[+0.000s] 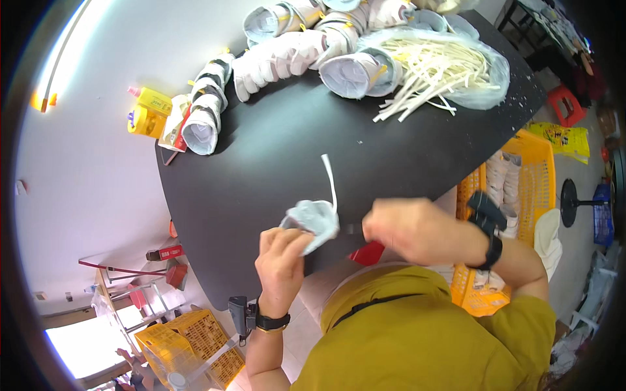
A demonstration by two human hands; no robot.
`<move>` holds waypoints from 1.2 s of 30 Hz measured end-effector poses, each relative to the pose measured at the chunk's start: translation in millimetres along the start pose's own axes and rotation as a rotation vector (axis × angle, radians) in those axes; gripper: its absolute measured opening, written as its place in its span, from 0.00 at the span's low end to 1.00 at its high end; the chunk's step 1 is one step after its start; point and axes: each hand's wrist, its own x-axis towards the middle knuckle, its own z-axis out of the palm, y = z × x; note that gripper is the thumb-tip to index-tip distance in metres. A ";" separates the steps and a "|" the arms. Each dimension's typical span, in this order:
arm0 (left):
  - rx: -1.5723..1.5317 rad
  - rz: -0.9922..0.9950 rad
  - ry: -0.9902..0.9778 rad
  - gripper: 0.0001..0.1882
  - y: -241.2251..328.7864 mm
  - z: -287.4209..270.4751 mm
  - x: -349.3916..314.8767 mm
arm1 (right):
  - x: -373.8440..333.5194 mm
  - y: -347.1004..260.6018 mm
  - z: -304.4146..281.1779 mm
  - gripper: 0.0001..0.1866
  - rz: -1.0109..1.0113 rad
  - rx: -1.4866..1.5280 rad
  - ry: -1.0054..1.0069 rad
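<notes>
My left hand (280, 260) is closed on the edge of a grey-white shoe upper (316, 225), held up over the near part of the dark table. A narrow white strip (330, 182) sticks up from the upper's far side. To the right of it, my right hand (404, 228) is curled into a fist and smeared by motion. A short dark tip (354, 229) points out of this fist toward the upper; what tool it belongs to cannot be made out. Just below the fist shows a red piece (367, 254), partly hidden.
Rows of nested shoe uppers (280, 62) line the table's far side. A clear bag (492, 81) of cream strips (437, 65) lies at the far right. Yellow bottles (149, 111) stand far left. An orange crate (541, 173) with uppers is right of the table; more crates (208, 345) sit lower left.
</notes>
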 end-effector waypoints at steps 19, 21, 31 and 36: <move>-0.090 0.198 0.039 0.18 13.7 28.1 -17.6 | 0.6 7.9 46.8 0.10 -0.283 -0.248 0.072; -0.076 0.204 -0.002 0.19 15.2 28.4 -16.9 | 4.2 13.4 39.6 0.12 -0.126 0.217 -0.152; 0.033 0.412 -0.060 0.21 21.2 31.4 -16.0 | 9.0 28.5 43.0 0.08 0.263 0.560 -0.055; 0.010 0.443 -0.082 0.20 24.0 32.3 -15.6 | 6.2 17.2 43.1 0.07 0.229 0.386 -0.023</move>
